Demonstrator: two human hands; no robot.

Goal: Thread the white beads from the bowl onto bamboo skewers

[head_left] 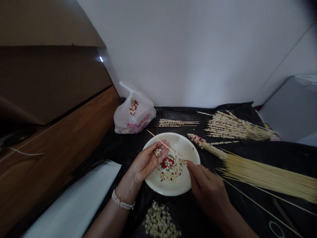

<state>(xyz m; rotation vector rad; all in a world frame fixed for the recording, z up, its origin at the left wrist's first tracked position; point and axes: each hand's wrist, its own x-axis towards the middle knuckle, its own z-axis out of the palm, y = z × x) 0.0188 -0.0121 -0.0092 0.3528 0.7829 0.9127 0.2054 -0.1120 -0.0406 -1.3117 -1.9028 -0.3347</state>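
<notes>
A white plate (180, 143) with a heap of pale and red corn kernels (170, 167) sits on the black sheet. My left hand (146, 162) lies palm up over the plate's left rim, cupping a few kernels. A thin wooden skewer (159, 141) runs across its fingers, pointing up and left. My right hand (208, 190) rests at the plate's right rim, fingertips pinched at the skewer's lower end among the kernels. A beaded bracelet (122, 201) circles my left wrist.
A white plastic bag (133, 114) sits behind the plate. Skewers threaded with kernels (232, 127) and a few more (177, 123) lie at the back. A corn cob (206, 146) and a bundle of bare skewers (267, 177) lie right. Loose kernels (160, 223) lie near me.
</notes>
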